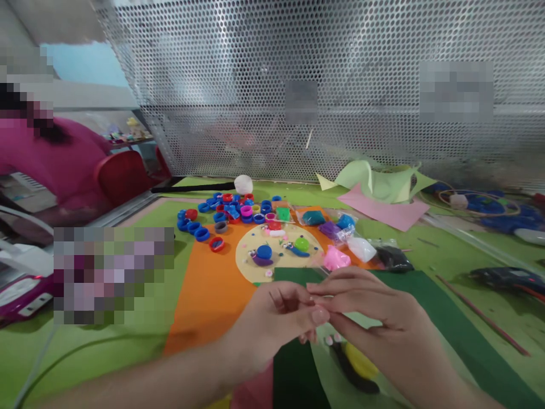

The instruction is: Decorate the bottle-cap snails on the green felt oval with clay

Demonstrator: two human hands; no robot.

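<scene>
My left hand (pixel 279 315) and my right hand (pixel 374 309) meet in front of me above a dark green sheet (pixel 447 318), fingertips pressed together in a pinch. What they hold is too small or hidden to name. Just beyond them lies a cream round board (pixel 255 267) on an orange sheet (pixel 208 295), carrying small clay figures and a blue bottle cap (pixel 264 251). A pink clay lump (pixel 336 258) in plastic rests right of the board. Under my right wrist lies a yellow and black piece (pixel 360 363).
Several blue, red and pink bottle caps (pixel 221 213) are scattered at the back of the orange sheet. Bags of coloured clay (pixel 340 227), pink and green paper (pixel 383 199), a glue gun (pixel 506 278) and a thin stick (pixel 481 315) lie right. A perforated metal screen (pixel 298 85) stands behind. A person in pink (pixel 55 165) sits left.
</scene>
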